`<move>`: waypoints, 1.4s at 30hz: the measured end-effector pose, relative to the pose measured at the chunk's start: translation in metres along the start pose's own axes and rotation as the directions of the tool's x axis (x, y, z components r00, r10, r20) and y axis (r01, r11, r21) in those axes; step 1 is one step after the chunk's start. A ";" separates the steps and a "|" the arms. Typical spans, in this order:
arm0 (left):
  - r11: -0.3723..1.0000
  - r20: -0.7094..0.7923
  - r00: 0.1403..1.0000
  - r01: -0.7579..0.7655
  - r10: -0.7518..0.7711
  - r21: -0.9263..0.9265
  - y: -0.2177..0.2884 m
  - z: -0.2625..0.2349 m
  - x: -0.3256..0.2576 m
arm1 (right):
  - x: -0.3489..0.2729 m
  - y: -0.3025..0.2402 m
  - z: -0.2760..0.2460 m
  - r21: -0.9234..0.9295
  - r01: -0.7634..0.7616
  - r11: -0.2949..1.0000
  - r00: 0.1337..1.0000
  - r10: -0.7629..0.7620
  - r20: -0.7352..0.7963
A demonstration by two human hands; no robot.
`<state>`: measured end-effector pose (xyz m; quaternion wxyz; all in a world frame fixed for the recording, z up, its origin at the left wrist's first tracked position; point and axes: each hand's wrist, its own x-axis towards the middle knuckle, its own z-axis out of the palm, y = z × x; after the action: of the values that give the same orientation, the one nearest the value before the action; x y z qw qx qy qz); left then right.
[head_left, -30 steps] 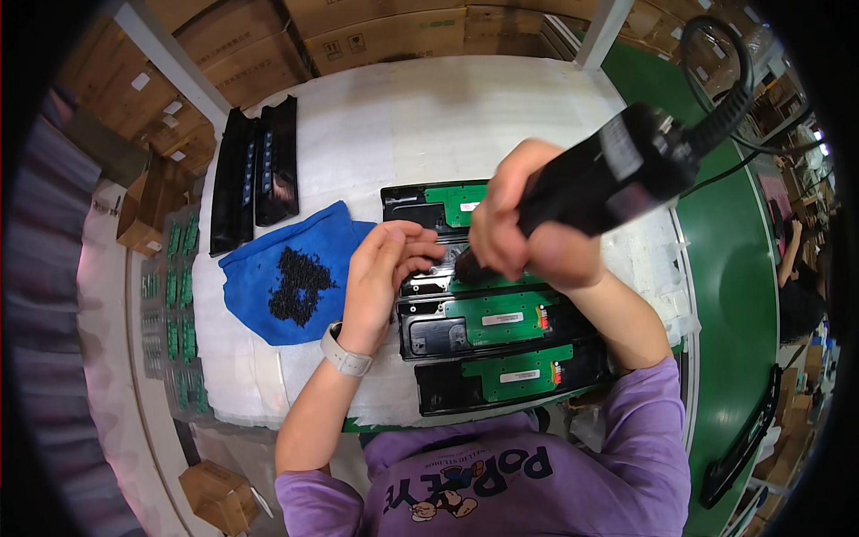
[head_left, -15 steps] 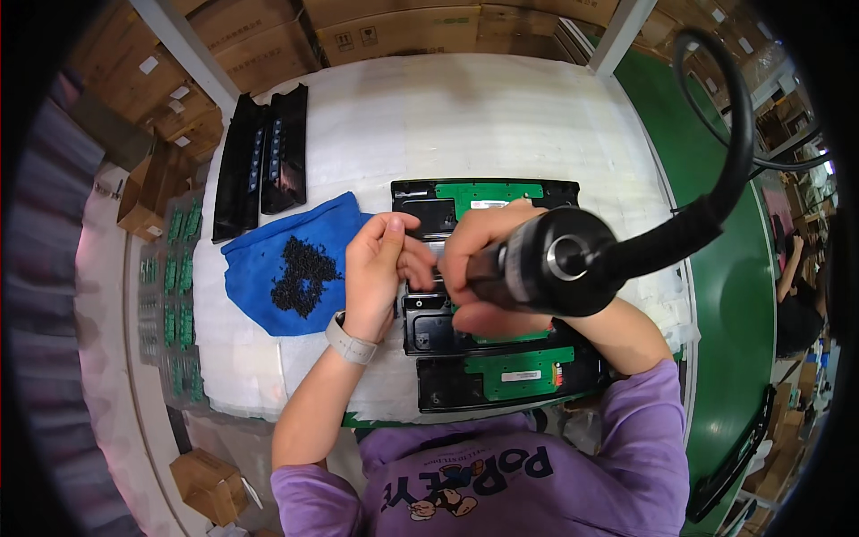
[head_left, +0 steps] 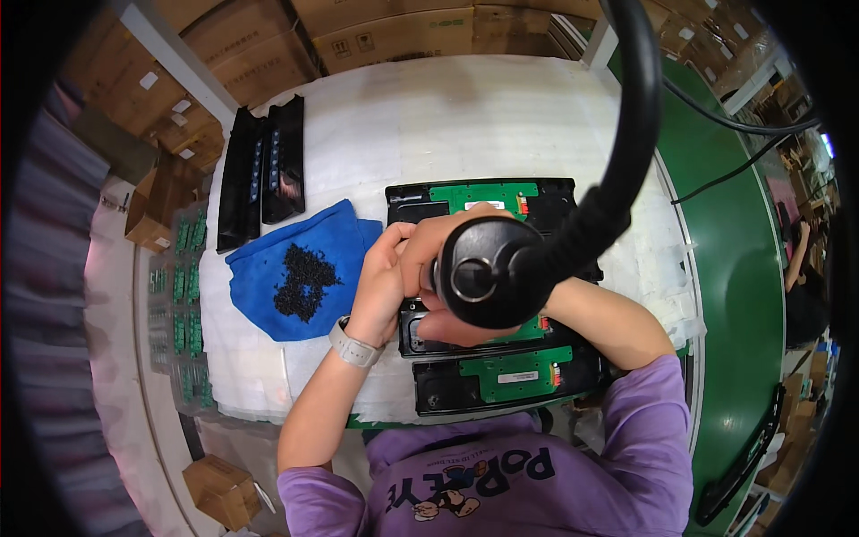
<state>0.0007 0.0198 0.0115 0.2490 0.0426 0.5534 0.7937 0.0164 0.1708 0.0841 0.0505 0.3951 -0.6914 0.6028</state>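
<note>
My right hand (head_left: 431, 243) is wrapped round a black corded electric screwdriver (head_left: 497, 291), its back end and thick cable toward me. My left hand (head_left: 378, 285) meets it at the screwdriver's left side, fingers curled inward. Its fingertips and the tool's tip are hidden. Both hands are over a column of black plastic panels (head_left: 445, 394) fitted with green circuit boards (head_left: 494, 365); the middle ones are largely covered. Left of my left hand, a heap of small black screws (head_left: 306, 279) lies on a blue cloth (head_left: 253, 268).
Two long black housings (head_left: 284, 161) lie at the far left of the white padded table (head_left: 465, 116). Green boards in clear trays (head_left: 185, 295) stand along the left side. Cardboard boxes (head_left: 394, 40) line the back. The cable arches on the right; a person (head_left: 801, 295) is at far right.
My right hand has moved the screwdriver left, and its tail has swung left too. The gap between my hands has closed, and my left fingers are now partly behind my right hand.
</note>
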 end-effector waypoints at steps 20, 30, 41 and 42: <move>0.995 0.125 0.988 -0.097 0.095 0.012 0.017 0.001 -0.009 | -0.005 -0.010 -0.046 0.607 0.340 0.718 0.877 -0.009 -0.480; 0.999 0.205 0.979 -0.025 0.016 0.041 0.020 0.002 -0.013 | -0.005 -0.011 -0.043 0.648 0.316 0.693 0.823 0.139 -0.550; 0.980 0.233 0.967 -0.141 0.106 0.140 0.009 0.008 -0.012 | -0.001 -0.018 -0.033 0.599 0.163 0.784 0.732 0.311 -0.606; 0.983 0.213 0.972 -0.131 0.101 0.128 0.010 0.007 -0.012 | 0.000 -0.019 -0.033 0.598 0.163 0.785 0.731 0.310 -0.608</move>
<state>0.0100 0.0179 0.0261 0.2544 0.1745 0.5759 0.7571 0.0146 0.2009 0.1082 0.1419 0.1121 -0.4049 0.8963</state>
